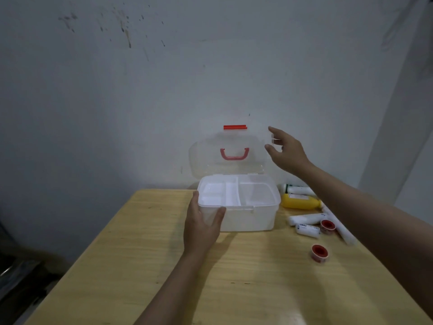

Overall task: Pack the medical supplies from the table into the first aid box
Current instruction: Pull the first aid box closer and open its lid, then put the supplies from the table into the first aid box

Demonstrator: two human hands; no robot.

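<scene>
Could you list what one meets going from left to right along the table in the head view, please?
left hand → first aid box → white roll → red-capped tape roll → right forearm, at the right edge.

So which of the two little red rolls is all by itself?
The red roll nearer the camera, lying alone on the bare table. The other red roll sits farther back, right beside the white bandage rolls.
</scene>
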